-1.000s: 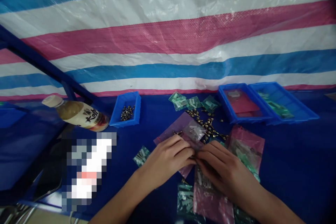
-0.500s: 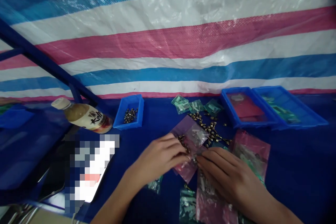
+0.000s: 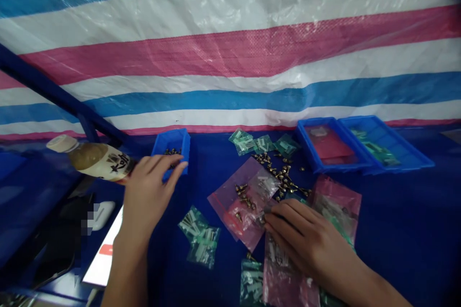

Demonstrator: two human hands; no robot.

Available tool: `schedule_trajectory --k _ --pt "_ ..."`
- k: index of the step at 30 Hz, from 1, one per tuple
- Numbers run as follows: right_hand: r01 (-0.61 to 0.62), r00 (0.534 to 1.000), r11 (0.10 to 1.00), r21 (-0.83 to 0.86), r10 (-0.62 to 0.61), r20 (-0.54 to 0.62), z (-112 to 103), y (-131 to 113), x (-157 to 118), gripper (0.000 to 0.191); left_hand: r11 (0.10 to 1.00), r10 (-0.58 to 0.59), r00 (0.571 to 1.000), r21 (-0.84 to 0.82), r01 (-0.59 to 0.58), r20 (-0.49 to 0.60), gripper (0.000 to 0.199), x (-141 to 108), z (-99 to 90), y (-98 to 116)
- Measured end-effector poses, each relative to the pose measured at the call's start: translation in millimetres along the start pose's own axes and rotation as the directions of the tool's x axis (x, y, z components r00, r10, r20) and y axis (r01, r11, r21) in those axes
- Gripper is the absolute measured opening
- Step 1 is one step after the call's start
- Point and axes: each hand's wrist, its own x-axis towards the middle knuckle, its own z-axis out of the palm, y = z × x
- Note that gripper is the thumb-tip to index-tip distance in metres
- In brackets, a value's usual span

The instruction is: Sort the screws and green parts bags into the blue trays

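Note:
My left hand (image 3: 149, 180) is over the near edge of a small blue bin (image 3: 186, 146), thumb and fingers apart, with nothing visible between them. Brass-coloured screws (image 3: 173, 152) lie in that bin, partly hidden by the hand. My right hand (image 3: 306, 235) rests at the right edge of a pink plastic bag (image 3: 225, 192), its fingers closed together. Something small and metallic shows at the fingertips, too unclear to name. Several screws (image 3: 248, 201) lie on the pink bag, beside a clear packet (image 3: 266, 184). Another pink bag (image 3: 288, 283) lies under my right hand.
Loose screws (image 3: 284, 177) are scattered behind the bags. Green packets (image 3: 205, 244) lie on the blue table. At the back right, two blue bins (image 3: 363, 165) hold pink bags and green packets. A drink bottle (image 3: 97, 158), a phone (image 3: 103, 261) and a white case (image 3: 103, 215) are left.
My left hand has moved from the pink bag leftward to the bin of screws, uncovering screws on the bag and green packets. My right hand stays by the bag. The view has shifted slightly.

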Motion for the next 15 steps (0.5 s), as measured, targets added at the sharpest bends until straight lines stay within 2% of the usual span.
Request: schedule_trajectory --k 3,8,11,15 --pt "-0.007 1.0 1.0 -0.014 0.007 0.001 -0.8 0.2 1.0 0.019 0.979 0.168 0.976 -0.144 -0.148 0.141 0.02 -2.1 16.6 24.1" --pt "-0.013 0.999 1.0 -0.012 0.013 0.029 -0.2 1.7 -0.3 0.021 0.926 0.349 0.885 -0.257 -0.275 0.308 0.029 -7.1 32.4 54.4" --pt "-0.001 0.999 0.999 -0.034 0.002 0.05 -0.3 4.1 -2.2 0.02 0.906 0.388 0.849 -0.315 -0.281 0.358 0.026 -8.7 36.3 60.5" --pt "0.016 0.999 0.998 -0.06 -0.013 0.043 -2.7 5.6 -3.7 0.021 0.895 0.352 0.866 -0.4 -0.2 0.356 0.019 -9.4 44.3 60.3"
